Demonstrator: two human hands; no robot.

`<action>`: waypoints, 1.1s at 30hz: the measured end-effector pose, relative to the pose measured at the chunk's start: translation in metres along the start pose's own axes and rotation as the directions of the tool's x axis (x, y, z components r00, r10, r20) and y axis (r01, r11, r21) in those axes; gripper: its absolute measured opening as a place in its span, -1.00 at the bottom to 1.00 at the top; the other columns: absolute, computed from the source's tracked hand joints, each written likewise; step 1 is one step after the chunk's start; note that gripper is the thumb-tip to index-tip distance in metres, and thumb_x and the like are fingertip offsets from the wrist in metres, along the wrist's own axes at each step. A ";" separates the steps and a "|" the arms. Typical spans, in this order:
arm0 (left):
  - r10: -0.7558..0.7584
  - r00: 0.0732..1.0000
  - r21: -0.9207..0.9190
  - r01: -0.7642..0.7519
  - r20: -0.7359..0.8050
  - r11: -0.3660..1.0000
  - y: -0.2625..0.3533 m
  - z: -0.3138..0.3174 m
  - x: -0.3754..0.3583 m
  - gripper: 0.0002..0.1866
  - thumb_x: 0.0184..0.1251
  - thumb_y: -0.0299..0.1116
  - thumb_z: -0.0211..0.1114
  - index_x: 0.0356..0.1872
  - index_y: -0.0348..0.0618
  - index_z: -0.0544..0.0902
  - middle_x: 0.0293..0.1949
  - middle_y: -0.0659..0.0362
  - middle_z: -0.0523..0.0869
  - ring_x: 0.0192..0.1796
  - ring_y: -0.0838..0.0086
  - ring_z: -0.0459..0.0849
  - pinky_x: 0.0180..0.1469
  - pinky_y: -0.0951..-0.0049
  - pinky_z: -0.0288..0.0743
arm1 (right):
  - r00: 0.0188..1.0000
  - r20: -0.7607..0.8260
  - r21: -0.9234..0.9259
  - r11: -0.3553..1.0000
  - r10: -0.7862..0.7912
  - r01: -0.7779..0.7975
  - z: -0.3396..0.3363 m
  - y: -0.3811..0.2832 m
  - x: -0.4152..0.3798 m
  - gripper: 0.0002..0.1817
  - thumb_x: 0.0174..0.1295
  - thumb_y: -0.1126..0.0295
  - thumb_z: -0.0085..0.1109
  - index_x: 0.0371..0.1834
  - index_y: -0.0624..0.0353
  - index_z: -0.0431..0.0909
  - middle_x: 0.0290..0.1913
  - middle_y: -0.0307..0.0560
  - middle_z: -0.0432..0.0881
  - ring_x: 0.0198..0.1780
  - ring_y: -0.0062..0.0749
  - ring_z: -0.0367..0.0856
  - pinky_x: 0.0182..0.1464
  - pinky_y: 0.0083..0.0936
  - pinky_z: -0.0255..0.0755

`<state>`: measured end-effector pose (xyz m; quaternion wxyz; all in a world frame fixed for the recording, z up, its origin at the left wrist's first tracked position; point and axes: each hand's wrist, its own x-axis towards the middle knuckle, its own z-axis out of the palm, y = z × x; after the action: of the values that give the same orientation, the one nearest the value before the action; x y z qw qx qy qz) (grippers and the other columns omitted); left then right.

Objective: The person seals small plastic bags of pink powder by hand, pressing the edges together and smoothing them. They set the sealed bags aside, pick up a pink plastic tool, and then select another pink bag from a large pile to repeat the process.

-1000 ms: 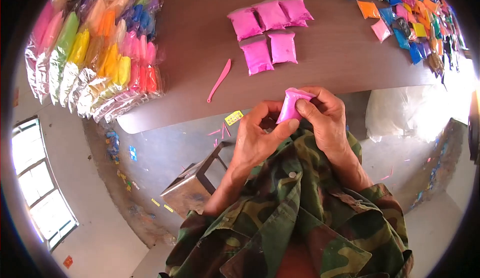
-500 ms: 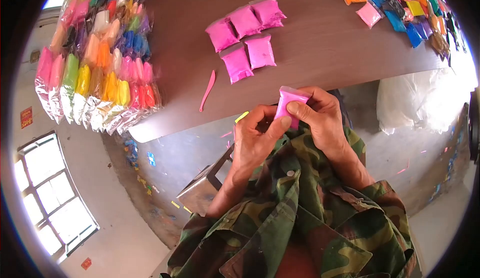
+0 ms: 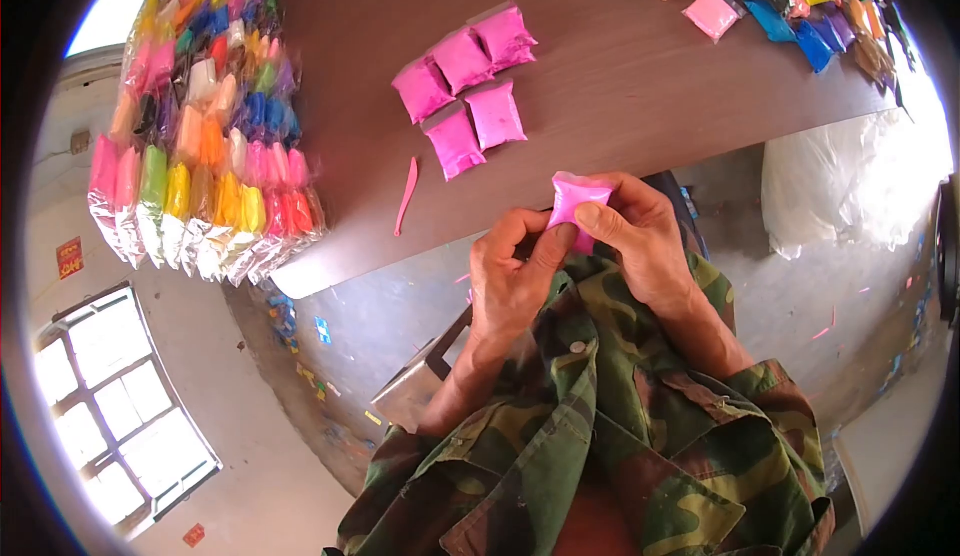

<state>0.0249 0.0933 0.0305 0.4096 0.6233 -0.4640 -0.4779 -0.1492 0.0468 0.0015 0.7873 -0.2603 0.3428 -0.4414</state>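
Observation:
Between my two hands is a small clear packet of pink modelling clay (image 3: pixel 578 196), held just off the table's near edge, above my lap. The fingers and thumb of my left hand (image 3: pixel 515 266) pinch its lower left side. My right hand (image 3: pixel 640 231) grips the right side, its thumb pressed on the front. Several similar pink packets (image 3: pixel 495 116) lie grouped on the brown table (image 3: pixel 350 86) ahead of me. Left of my hands rests a pink plastic modelling knife (image 3: pixel 406 196).
Rows of bagged clay in many colours (image 3: pixel 210 156) fill the table's left end. Loose coloured packets (image 3: pixel 770 6) are heaped at the back right. A white plastic sack (image 3: pixel 830 191) stands beyond the table edge at right. A metal-framed stool (image 3: pixel 420 381) is below my left arm.
My view has shifted slightly, so the table things appear lower and farther left. Both hands keep hold of the pink packet, and its top edge looks more bunched.

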 end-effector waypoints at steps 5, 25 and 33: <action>-0.028 1.000 -0.172 0.028 0.002 0.985 0.018 0.013 0.003 -0.76 0.61 -0.33 0.47 0.00 -0.35 0.76 -0.24 0.23 0.84 -0.19 0.64 0.69 -0.15 0.54 0.58 | 0.997 -0.014 -0.093 0.993 -0.072 0.070 -0.004 -0.001 0.000 -0.77 0.53 0.45 0.40 0.15 0.32 0.76 -0.10 -0.22 0.82 -0.08 -0.67 0.70 -0.03 -0.63 0.58; -0.010 1.000 -0.075 0.010 0.011 0.997 0.012 0.013 0.008 -0.76 0.59 -0.34 0.47 -0.04 -0.39 0.75 -0.29 0.25 0.81 -0.23 0.66 0.66 -0.16 0.56 0.55 | 0.992 -0.063 -0.131 0.986 -0.112 0.103 -0.008 0.000 -0.001 -0.75 0.59 0.32 0.37 0.10 0.30 0.78 -0.10 -0.28 0.81 -0.11 -0.72 0.64 -0.03 -0.65 0.53; 0.022 1.000 0.062 -0.021 -0.014 0.998 0.012 0.009 0.008 -0.81 0.60 -0.36 0.46 -0.10 -0.33 0.74 -0.38 0.27 0.75 -0.33 0.68 0.59 -0.29 0.52 0.49 | 0.995 -0.073 -0.017 0.997 -0.073 0.072 0.001 0.002 0.000 -0.70 0.62 0.29 0.33 0.16 0.32 0.76 -0.06 -0.28 0.80 -0.10 -0.73 0.63 -0.05 -0.66 0.51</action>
<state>0.0149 0.0822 0.0380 0.3985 0.6340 -0.4825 -0.4543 -0.1471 0.0474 0.0011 0.7557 -0.2620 0.3650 -0.4765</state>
